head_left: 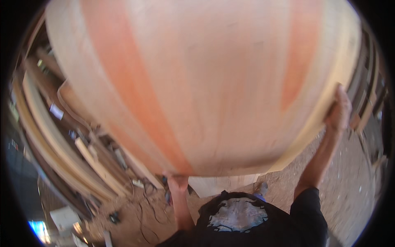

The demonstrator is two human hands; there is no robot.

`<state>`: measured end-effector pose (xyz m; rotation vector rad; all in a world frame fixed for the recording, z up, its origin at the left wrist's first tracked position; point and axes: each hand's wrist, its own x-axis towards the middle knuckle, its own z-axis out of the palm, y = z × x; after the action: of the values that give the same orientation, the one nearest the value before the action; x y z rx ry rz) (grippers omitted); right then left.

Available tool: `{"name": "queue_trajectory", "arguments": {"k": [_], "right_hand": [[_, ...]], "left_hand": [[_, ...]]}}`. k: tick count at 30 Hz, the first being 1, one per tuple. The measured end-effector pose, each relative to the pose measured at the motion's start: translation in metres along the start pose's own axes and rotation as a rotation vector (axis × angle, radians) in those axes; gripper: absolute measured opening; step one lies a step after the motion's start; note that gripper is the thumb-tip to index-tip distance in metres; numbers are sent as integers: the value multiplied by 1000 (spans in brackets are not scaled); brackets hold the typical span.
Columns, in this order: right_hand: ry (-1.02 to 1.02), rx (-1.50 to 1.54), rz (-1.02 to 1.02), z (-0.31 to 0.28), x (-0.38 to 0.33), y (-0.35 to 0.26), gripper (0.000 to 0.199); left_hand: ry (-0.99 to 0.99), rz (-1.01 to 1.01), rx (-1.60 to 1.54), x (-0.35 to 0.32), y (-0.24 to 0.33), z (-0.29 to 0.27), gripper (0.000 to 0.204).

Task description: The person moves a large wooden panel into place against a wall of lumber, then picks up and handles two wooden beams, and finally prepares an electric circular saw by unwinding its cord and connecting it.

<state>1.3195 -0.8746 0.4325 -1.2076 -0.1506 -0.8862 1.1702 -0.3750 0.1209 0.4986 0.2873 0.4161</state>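
A large wooden panel [222, 82] of pale boards with reddish-orange streaks fills most of the view, slightly blurred. My left hand [177, 183] is closed on its near edge, left of the middle, with the fingers mostly hidden beneath the wood. Higher up, my right hand [340, 110] grips the right edge, thumb along the rim. Under the near edge a second pale board [224, 185] partly shows, in front of my body.
Long planks and beams [61, 136] are stacked on the left. More timber [366, 94] lies along the right. A dark cable [144, 218] winds over the brown dirt floor [337, 197], close to a small dark object [114, 217]. A white box-like thing [64, 218] stands at lower left.
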Motion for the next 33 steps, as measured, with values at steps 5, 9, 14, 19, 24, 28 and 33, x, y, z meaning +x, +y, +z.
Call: {"name": "queue_trajectory", "arguments": {"k": [5,9,14,19,24,28,33], "right_hand": [[-4,176,5,-78,69,-14,57],[35,238,27,-93,108,-17,63],[-53,326,19,-135,185,-21,58],[-116,357,2,-140,218,-14,60],[-133,332,-20,-113,204,-3,58],[-182,324,12,-96,200,20,56],[-232,306,1,-66,185,40,51]], "left_hand": [[195,-48,155,16,-52,47,91],[-16,-44,212,33,-75,70,99],[-3,0,160,73,-95,142,93],[-48,40,120,84,-107,158,96],[60,15,57,75,-131,125,85],[162,-3,-32,76,-139,107,74],[156,-5,0,94,-140,75,76]]}}
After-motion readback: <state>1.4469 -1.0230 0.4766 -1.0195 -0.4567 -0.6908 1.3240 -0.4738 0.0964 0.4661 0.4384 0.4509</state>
